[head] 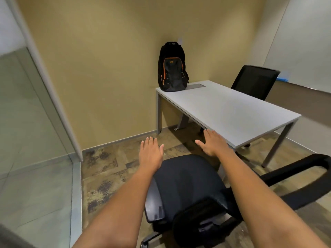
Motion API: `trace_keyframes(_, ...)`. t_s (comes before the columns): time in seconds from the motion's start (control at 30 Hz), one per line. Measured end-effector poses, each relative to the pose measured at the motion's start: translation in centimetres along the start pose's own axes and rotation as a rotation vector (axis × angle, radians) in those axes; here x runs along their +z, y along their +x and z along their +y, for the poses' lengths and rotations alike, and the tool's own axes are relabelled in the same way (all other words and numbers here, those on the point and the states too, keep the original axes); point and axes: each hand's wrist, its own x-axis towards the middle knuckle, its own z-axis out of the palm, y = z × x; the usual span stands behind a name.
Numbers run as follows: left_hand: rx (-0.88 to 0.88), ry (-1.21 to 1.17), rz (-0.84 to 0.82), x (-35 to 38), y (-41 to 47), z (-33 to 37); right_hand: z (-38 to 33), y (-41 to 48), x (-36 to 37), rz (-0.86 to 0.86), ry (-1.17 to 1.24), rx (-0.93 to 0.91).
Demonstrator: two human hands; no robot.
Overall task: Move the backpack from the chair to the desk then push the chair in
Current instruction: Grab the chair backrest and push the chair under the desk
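Head camera view: black backpack with orange trim stands upright on the grey tabletop, at its far corner. Black padded office chair sits pulled out, unpushed. Left hand and right hand hover above it, fingers spread, holding nothing.

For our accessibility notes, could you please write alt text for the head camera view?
A person's open left hand and right hand hover, empty, above the seat of a black office chair standing clear of a grey desk. A black and orange backpack stands upright on the desk's far corner against the tan wall; a second black chair sits behind the desk.
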Motion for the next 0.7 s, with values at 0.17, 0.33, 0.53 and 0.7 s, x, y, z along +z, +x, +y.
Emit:
trace_keyframes(0.17,-0.095,-0.049,0.009,-0.9,-3.0,6.7,5.8,-3.2,-2.2,-0.006,0.014,-0.062)
trace_keyframes(0.33,-0.189,-0.089,-0.015,-2.2,-6.4,13.0,11.2,-6.6,-3.3,-0.007,0.070,-0.127)
trace_keyframes(0.53,-0.194,-0.080,-0.006,-3.2,-10.5,17.9,15.7,-10.6,-3.8,-0.012,0.139,-0.162)
trace_keyframes(0.7,-0.145,-0.092,0.002,-2.9,-12.5,20.5,18.1,-13.2,-3.6,0.019,0.211,-0.131)
